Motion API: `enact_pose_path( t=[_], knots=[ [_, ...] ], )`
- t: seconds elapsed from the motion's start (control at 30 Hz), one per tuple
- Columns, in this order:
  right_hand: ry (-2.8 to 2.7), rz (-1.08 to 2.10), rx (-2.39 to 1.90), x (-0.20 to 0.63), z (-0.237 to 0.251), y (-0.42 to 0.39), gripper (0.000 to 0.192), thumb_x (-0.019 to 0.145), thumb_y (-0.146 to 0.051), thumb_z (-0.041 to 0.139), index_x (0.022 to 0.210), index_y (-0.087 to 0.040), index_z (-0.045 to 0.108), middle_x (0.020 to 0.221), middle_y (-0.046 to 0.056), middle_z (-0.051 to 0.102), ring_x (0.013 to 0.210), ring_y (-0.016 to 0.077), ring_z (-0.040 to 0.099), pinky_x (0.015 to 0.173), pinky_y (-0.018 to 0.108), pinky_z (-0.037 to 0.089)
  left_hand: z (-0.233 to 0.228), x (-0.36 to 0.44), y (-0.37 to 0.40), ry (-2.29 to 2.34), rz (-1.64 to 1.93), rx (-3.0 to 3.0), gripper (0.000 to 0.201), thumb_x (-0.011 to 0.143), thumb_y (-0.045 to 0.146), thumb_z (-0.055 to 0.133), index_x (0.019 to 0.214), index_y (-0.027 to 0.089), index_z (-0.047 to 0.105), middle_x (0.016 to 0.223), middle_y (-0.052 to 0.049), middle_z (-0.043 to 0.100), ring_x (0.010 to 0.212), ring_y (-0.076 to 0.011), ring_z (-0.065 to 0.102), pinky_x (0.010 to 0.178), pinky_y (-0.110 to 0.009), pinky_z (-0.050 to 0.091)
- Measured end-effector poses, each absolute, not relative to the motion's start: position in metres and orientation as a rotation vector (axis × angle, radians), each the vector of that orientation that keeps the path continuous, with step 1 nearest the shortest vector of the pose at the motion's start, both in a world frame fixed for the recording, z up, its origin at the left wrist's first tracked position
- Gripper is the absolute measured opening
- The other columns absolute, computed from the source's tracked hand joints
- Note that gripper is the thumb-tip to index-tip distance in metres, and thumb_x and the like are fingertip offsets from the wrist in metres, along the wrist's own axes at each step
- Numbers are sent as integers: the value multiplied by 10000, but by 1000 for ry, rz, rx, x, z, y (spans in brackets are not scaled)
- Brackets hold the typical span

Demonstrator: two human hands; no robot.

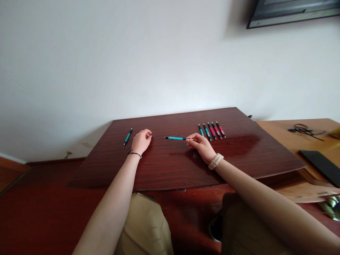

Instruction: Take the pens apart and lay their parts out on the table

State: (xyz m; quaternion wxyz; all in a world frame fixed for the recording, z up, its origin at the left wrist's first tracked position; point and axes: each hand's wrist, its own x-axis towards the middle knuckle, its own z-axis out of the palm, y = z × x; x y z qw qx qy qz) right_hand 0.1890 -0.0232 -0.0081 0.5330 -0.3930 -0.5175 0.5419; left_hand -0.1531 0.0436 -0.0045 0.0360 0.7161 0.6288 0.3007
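Note:
My right hand pinches a blue and black pen by its end, a little above the table. The pen lies almost level and points left toward my left hand. My left hand rests on the dark wooden table, its fingers loosely bent and holding nothing. Just left of it lies another blue pen, slanted on the table. Beyond my right hand, a row of several pens lies side by side: blue pens on the left and pink pens on the right.
A light wooden desk adjoins the table on the right, with a coiled black cable and a flat black device. A white wall stands behind the table. A screen hangs at upper right.

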Motion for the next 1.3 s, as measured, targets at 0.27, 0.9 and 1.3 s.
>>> enact_pose_path(
  t=[0.27,0.9,1.3],
  knots=[
    [-1220,1295,-943,189,-8,-24,460,744,-593,925,911,-232,694,832,27,713,793,195,651,694,314,507,-12,-161,44,1836,964,2206,236,913,206,626,1110,238,753,1003,-68,775,889,-218,709,891,-341,545],
    [-1229,1292,-941,189,-4,-25,471,743,-609,918,907,-232,690,810,24,713,765,192,642,692,322,504,-3,-146,42,1889,758,2439,202,988,225,599,974,240,800,1043,-104,724,995,-282,686,946,-384,527],
    [-1205,1302,-933,189,-5,-25,473,728,-588,940,900,-221,697,820,19,708,779,180,651,690,297,497,2,-141,39,2167,574,2381,308,1011,224,539,1125,214,825,1154,-121,741,1067,-280,705,969,-374,552]
  ],
)
